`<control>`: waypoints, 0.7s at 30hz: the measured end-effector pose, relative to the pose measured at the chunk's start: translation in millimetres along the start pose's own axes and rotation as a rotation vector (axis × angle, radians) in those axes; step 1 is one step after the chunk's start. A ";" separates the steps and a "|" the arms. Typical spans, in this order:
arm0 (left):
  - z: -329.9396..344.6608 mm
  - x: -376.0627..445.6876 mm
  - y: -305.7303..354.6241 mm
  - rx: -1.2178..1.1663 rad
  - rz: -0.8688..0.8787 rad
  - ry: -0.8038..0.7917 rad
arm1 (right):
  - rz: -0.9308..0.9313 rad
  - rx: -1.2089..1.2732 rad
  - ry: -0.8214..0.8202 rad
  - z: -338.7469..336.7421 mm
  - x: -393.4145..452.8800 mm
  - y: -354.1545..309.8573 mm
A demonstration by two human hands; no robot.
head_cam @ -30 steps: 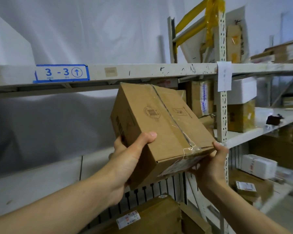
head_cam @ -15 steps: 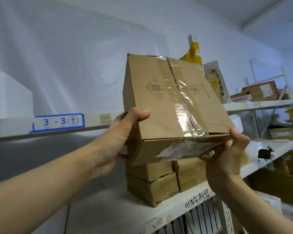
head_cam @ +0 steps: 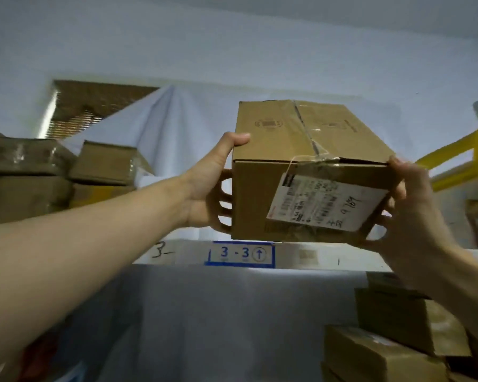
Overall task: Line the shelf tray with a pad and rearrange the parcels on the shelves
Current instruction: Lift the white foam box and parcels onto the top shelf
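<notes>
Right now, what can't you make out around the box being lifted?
- Head view: small print on the white shipping label of the brown cardboard box is blurred.
- Left hand fingertips hidden behind the box.
- Top shelf surface behind the box: seen from below, hidden.
- Brown parcels at left: blurred, cut by the edge.

A white shelf (head_cam: 329, 256) bearing a blue label (head_cam: 240, 254) is seen. Brown boxes (head_cam: 66, 172) are stacked on it at the far left. Below, right, more cartons (head_cam: 384, 351) are piled.
</notes>
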State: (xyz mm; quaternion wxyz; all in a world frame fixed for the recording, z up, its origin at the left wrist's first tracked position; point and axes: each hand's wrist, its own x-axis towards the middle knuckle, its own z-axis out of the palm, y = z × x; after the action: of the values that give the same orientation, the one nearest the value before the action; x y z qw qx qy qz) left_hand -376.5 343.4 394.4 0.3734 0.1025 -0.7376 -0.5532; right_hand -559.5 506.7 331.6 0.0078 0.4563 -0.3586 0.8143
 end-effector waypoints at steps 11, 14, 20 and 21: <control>-81.3 31.3 27.2 0.193 0.367 0.173 | 0.188 0.117 0.096 136.5 72.0 24.6; -103.3 51.2 26.8 0.411 0.492 0.242 | 0.184 0.131 0.084 163.8 92.2 36.9; -166.8 95.1 40.3 0.548 0.566 0.415 | 0.034 0.031 -0.055 208.6 124.2 59.8; -174.6 101.3 41.7 0.531 0.590 0.436 | -0.014 -0.013 -0.077 214.2 129.7 63.7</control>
State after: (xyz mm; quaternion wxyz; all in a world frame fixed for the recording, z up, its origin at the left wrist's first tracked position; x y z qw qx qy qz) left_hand -320.6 172.4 495.0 0.6224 0.0943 -0.7558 -0.1804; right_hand -498.8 291.9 461.9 0.0026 0.4899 -0.3607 0.7937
